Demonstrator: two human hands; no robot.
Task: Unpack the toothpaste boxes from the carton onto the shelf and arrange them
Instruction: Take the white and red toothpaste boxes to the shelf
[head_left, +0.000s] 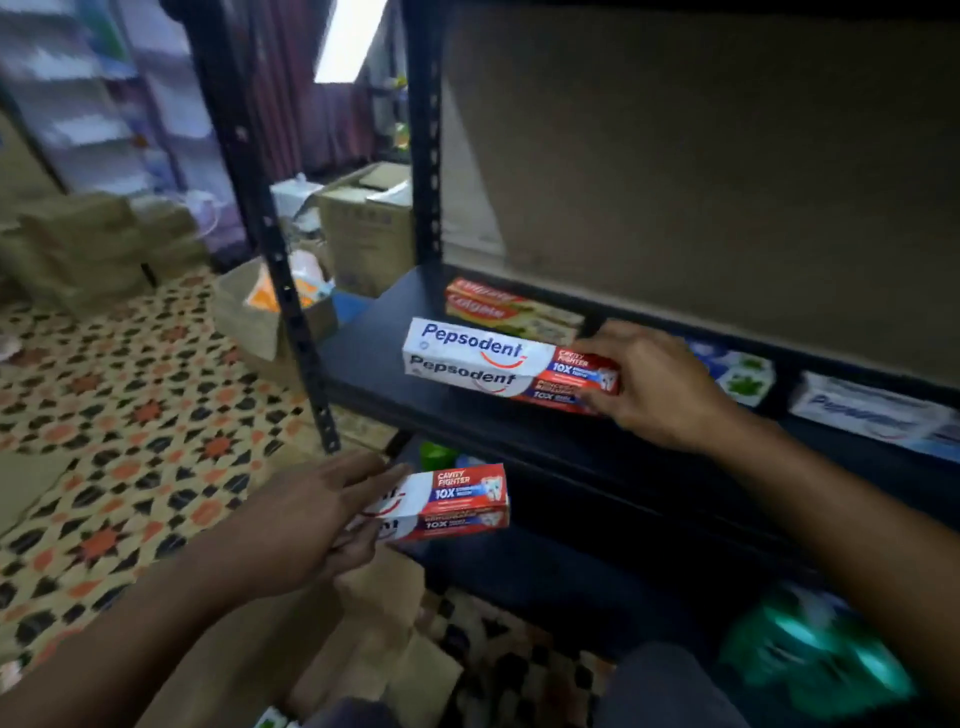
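Head view. Brown carton (374, 634) flaps lie lowest in the frame, between the two forearms, on a patterned floor (130, 415).

1. Left hand (311, 519): positioned above the carton, in front of the rack's lower level. It grasps the white end of the held Pepsodent box (457, 499), with fingers laid along the top face and others curled under the bottom. The red "Cavity Fighter 10X" end points toward the rack. The box is clear of the shelf.

2. Right hand (660, 384): extended over the black shelf (374, 364). It pinches the red end of the shelf Pepsodent box (478, 358) between upper fingers and thumb. The box lies lengthwise near the front of the shelf board, logo facing up and forward. Whether it rests fully on the board cannot be determined.

3. Shelf contents: Colgate boxes (498, 306) lie just behind the shelf Pepsodent box, against the back. To the right of the right hand sit a blue-and-white box with green leaves (743, 374) and a far Pepsodent box (872, 415), both blurred.

4. Lower level: green packs (821, 660), blurred.

5. Background: further cartons (363, 223) stand on the floor behind the rack's upright post (280, 270).
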